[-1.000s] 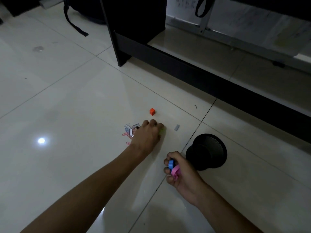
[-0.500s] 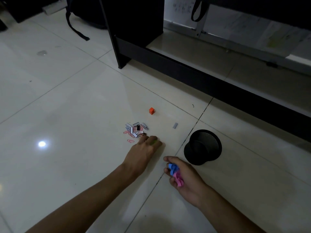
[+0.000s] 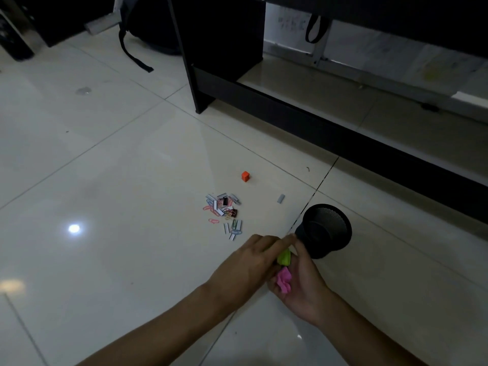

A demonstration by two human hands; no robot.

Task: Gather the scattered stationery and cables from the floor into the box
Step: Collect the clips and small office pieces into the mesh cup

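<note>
While my two hands meet just in front of the black mesh cup [image 3: 326, 229], I judge the gathering only partly done. My left hand [image 3: 247, 268] pinches a small green piece [image 3: 284, 257] and brings it to my right hand [image 3: 301, 281], which is curled around a pink piece [image 3: 284, 280]; both hands touch at the fingertips. Nothing I can see has gone into a container yet. On the floor [image 3: 118, 180] a heap of paper clips and staples [image 3: 224, 212] lies just beyond my left hand, an orange cube [image 3: 245, 176] sits farther out, and a grey staple strip [image 3: 280, 198] lies apart to its right. All of that is left to collect. The mesh cup lies tipped on its side, and its dark inside is too dim to read. I see no box and no cables in view. Whether my right hand hides more pieces under the pink one, I cannot tell.
</note>
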